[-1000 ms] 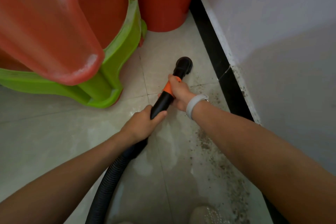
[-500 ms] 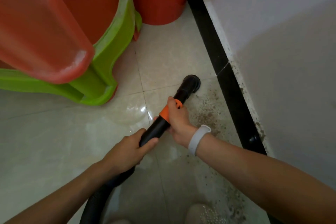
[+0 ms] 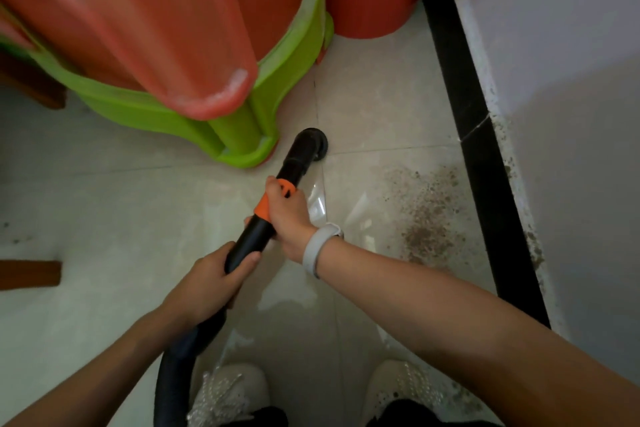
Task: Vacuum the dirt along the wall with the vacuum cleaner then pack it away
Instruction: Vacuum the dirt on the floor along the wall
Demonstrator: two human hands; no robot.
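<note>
My right hand (image 3: 289,218) is curled round the vacuum wand (image 3: 266,218) at its orange collar (image 3: 273,199), white wristband (image 3: 317,248) on that wrist. My left hand (image 3: 211,282) grips the black wand lower down, where it meets the hose (image 3: 173,381), which runs off toward 7 o'clock. Nozzle (image 3: 313,146) sits on the floor tiles (image 3: 374,107) at 12 o'clock from my hands, just beside the green stool leg (image 3: 242,146). Dirt patch (image 3: 426,215) lies at 3 o'clock from the nozzle, against the black skirting (image 3: 474,135) and wall (image 3: 561,80). Red stools (image 3: 156,17) stacked at 10 o'clock. My shoes (image 3: 405,388) at 6.
</note>
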